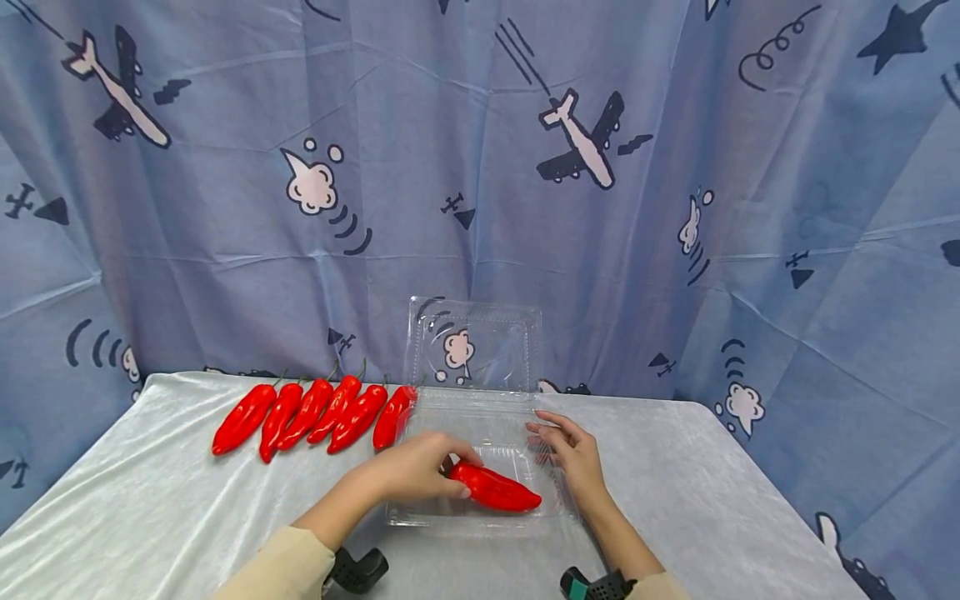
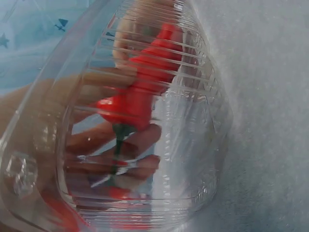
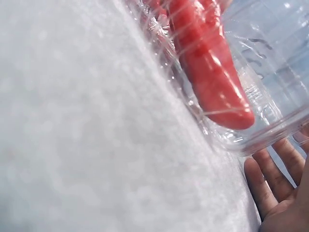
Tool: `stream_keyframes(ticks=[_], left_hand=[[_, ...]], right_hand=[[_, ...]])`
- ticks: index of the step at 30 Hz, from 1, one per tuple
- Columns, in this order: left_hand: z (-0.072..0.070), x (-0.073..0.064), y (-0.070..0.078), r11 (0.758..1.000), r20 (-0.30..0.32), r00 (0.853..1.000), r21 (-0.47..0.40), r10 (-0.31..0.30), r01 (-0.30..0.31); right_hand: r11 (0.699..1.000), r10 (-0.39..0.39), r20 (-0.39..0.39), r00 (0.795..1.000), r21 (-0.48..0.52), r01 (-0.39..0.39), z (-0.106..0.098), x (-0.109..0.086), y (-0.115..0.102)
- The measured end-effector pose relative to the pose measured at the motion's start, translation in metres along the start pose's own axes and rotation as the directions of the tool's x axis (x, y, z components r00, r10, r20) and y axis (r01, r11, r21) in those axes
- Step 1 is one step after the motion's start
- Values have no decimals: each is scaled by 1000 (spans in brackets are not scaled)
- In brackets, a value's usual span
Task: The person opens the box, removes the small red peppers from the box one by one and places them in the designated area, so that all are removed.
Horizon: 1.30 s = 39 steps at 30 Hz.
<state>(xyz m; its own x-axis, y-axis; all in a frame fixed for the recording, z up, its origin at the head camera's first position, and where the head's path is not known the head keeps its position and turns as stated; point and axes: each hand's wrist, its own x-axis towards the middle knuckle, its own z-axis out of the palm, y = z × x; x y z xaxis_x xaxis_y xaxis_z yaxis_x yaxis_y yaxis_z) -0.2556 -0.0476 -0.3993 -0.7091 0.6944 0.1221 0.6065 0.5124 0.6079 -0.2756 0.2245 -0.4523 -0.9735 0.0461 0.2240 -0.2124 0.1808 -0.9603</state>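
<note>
My left hand (image 1: 422, 465) grips a long red pepper (image 1: 501, 490) by its stem end, thumb on the near side. The pepper lies crosswise within the base of a clear plastic clamshell box (image 1: 420, 513), its tip pointing right. In the left wrist view the green stem (image 2: 118, 145) shows through the box's ribbed wall, among the fingers. The clear lid (image 1: 498, 333) stands raised at the back. At the box's right side is my right hand (image 1: 576, 457), its fingers loosely extended along the wall. The right wrist view shows these fingers (image 3: 275, 176) just outside the box, near the pepper's tip.
Several more red peppers (image 1: 300, 417) with green stems lie in a row at the back left of the table. A pale cloth (image 1: 675, 483) covers the tabletop. Behind it hangs a blue curtain (image 1: 420, 125) with airplane prints.
</note>
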Motion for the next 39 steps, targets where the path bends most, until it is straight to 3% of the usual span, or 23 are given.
stream_keyframes(ticks=[8,17,30,39], left_hand=[[-4,0,1,999,-26,1000,-50,8,-9],[-14,-2,2,996,-138,988,-48,67,-75],[-39,-10,5,995,-228,971,-52,75,-89],[-60,-21,5,996,-302,953,-84,16,-43]], right_hand=[[1000,-4,4,1000,12,4,0,0,0],[1000,-14,5,1000,27,14,-1,1,2],[999,-10,1,1000,42,9,0,1,1],[999,-18,-2,1000,34,18,0,2,2]])
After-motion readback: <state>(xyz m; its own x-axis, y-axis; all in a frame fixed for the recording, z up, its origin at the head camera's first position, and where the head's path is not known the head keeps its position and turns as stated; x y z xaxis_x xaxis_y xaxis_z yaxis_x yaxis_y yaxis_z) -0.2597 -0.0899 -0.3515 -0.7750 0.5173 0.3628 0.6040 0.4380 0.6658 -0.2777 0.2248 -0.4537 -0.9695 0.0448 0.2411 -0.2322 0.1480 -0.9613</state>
